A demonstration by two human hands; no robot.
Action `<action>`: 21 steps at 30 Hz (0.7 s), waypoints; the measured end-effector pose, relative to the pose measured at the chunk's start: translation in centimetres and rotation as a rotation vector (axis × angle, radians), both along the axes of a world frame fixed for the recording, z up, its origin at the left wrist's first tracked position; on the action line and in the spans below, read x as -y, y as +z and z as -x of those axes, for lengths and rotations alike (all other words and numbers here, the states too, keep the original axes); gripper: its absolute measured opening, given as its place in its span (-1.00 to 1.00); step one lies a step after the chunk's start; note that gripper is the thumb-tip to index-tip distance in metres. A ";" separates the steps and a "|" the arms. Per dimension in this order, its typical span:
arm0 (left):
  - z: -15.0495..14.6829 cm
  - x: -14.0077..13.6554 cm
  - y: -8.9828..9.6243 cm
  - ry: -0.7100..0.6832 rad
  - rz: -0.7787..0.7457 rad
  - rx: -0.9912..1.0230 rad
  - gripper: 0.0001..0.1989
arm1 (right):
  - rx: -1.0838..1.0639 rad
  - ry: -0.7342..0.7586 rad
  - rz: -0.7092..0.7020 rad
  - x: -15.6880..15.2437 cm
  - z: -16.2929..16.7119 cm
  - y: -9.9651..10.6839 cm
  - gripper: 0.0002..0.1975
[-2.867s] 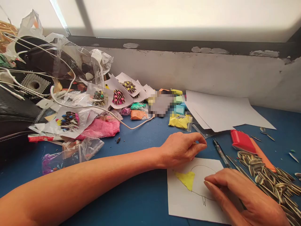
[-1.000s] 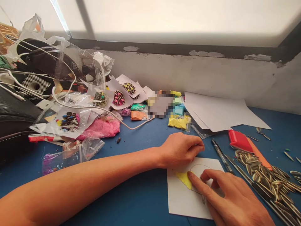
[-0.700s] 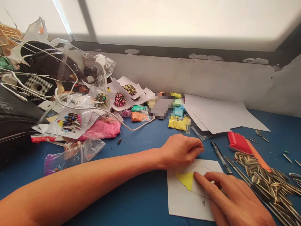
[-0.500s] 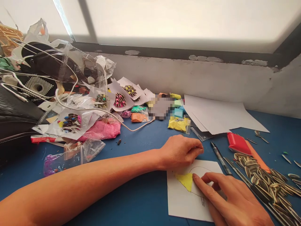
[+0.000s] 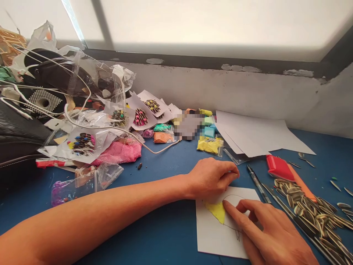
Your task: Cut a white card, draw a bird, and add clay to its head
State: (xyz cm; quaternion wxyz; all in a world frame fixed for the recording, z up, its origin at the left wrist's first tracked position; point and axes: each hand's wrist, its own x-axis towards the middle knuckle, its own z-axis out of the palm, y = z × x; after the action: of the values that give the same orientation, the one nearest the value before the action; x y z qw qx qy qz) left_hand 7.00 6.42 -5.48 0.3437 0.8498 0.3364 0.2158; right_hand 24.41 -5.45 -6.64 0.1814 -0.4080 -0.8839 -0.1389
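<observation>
Several dotted paper cards, left of centre. Left hand, centre, fingers loosely curled, can't tell if pinching anything; at top edge of white sheet, lower right of centre. Yellow patch on it. Right hand, lower right: index stretched to patch's right edge, others bent. Seed pile, far right.

Blue tbl, wht wall, bright window — dk frame
</observation>
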 end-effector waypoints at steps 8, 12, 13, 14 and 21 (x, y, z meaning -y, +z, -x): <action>0.0 0.0 0.1 -0.005 -0.012 -0.007 -0.77 | 0.024 -0.005 -0.017 0.0 -0.3 -0.3 -0.57; 0.1 -0.1 0.2 -0.007 -0.019 -0.012 -0.78 | 0.008 0.009 -0.025 0.1 -0.4 -0.3 -0.62; 0.0 -0.1 0.2 -0.007 -0.021 -0.011 -0.78 | 0.004 0.015 -0.022 0.1 -0.3 -0.3 -0.63; 0.0 -0.1 0.2 -0.008 -0.023 -0.009 -0.78 | 0.000 0.018 -0.017 0.1 -0.3 -0.2 -0.64; -0.1 0.0 0.1 -0.005 -0.041 -0.039 -0.77 | -0.033 0.024 -0.024 0.2 -0.2 -0.1 -0.59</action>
State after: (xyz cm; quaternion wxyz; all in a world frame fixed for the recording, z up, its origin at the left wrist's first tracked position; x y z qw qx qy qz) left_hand 7.06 6.42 -5.40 0.3202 0.8615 0.3364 0.2053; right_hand 24.62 -5.62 -6.72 0.2023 -0.3972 -0.8841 -0.1405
